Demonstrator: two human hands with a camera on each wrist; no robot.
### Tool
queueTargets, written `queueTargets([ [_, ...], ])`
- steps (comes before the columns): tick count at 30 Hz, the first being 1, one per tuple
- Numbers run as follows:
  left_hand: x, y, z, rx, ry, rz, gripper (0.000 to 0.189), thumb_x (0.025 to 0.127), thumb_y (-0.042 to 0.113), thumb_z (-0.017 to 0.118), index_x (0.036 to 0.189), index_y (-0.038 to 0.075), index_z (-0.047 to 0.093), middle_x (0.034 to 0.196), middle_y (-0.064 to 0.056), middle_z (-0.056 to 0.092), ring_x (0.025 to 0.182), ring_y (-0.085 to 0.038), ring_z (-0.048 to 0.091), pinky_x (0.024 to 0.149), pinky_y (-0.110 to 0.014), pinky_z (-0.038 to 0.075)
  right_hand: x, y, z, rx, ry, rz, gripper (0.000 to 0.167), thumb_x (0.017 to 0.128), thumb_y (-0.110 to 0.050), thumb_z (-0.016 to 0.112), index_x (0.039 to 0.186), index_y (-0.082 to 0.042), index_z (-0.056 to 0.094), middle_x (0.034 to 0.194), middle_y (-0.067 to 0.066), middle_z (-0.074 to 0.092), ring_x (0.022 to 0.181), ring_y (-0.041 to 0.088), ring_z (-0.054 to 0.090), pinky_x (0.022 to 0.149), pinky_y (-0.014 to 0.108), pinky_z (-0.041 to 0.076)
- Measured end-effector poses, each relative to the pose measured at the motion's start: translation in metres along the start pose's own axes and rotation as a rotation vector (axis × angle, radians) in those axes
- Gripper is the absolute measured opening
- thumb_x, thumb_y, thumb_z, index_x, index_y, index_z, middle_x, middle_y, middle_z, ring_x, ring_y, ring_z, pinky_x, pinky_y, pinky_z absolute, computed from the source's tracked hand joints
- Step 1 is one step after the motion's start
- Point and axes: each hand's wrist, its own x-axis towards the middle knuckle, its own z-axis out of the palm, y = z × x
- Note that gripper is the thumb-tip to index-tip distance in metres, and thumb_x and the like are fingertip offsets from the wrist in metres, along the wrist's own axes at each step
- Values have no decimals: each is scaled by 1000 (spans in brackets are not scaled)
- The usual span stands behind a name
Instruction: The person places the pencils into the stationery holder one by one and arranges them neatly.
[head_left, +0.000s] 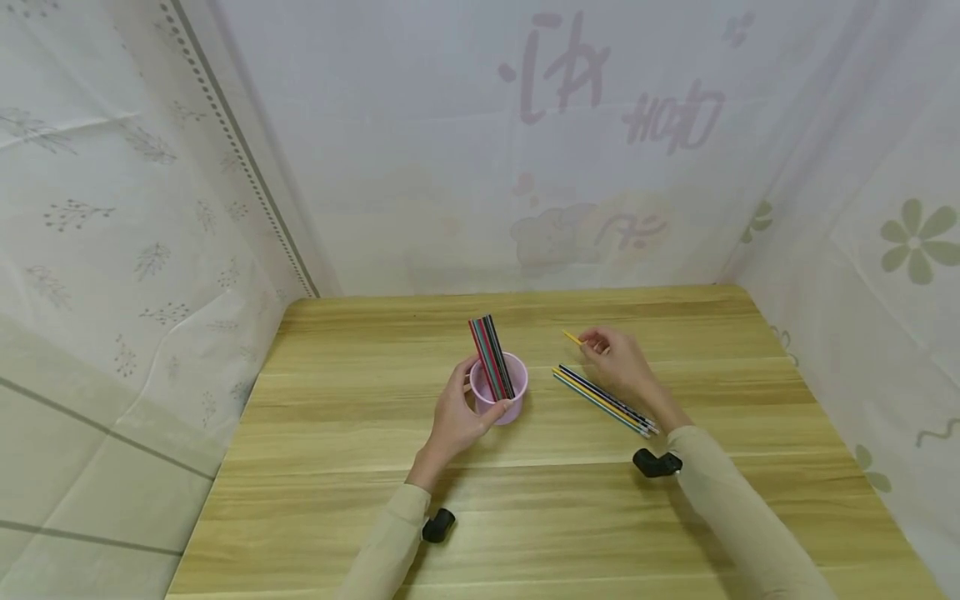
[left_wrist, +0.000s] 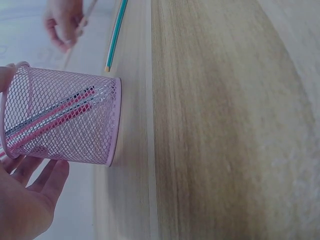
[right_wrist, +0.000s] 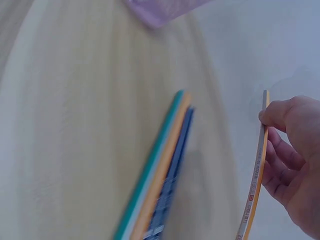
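My left hand [head_left: 457, 415] grips a pink mesh pencil cup [left_wrist: 116, 125], thumb at the front of the rim and fingers around the far side. Several pencils [head_left: 491, 358], red, teal and black, lean to the left inside it. On the right, my right hand [head_left: 617, 358] pinches a yellow pencil [right_wrist: 256, 175] between thumb and fingers, its tip pointing toward the cup. Below that hand lies a small bundle of loose pencils [head_left: 600, 398], teal, yellow and dark blue, side by side on the table.
The wood-grain table [head_left: 337, 433] ends at a pale printed curtain [head_left: 420, 167] behind, with more patterned cloth [head_left: 150, 250] at the left and right. Each sleeve carries a black wrist device [head_left: 657, 463].
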Motion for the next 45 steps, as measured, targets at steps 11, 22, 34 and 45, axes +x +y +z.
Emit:
queueTargets([
  [11,0,0,0,9,-6,-7,85,77,4,86,148,-6,41,136,-30,54,122,-48,54,104,-58,53,20,-60,-14,41,98,-118,19,98,-10,64,114,-2,70,91,10,69,79,18,63,62,20,53],
  [22,3,-19,5,43,6,-18,86,76,4,87,149,-3,41,136,-29,54,123,-47,54,103,-55,54,32,-117,-17,176,159,-172,20,98,-6,63,117,1,66,96,13,66,84,20,61,63,19,52],
  [34,5,-41,6,44,4,-35,89,75,19,91,150,15,43,137,-12,57,124,-29,57,104,-40,56,37,-153,-5,392,213,-188,20,97,0,62,115,9,60,104,23,66,88,21,61,59,11,49],
  [45,5,-41,5,61,-7,-33,89,77,24,90,152,16,41,137,-12,56,124,-31,56,104,-45,56,35,-168,15,550,158,-202,20,94,16,55,112,20,50,100,29,58,82,25,59,60,16,58],
])
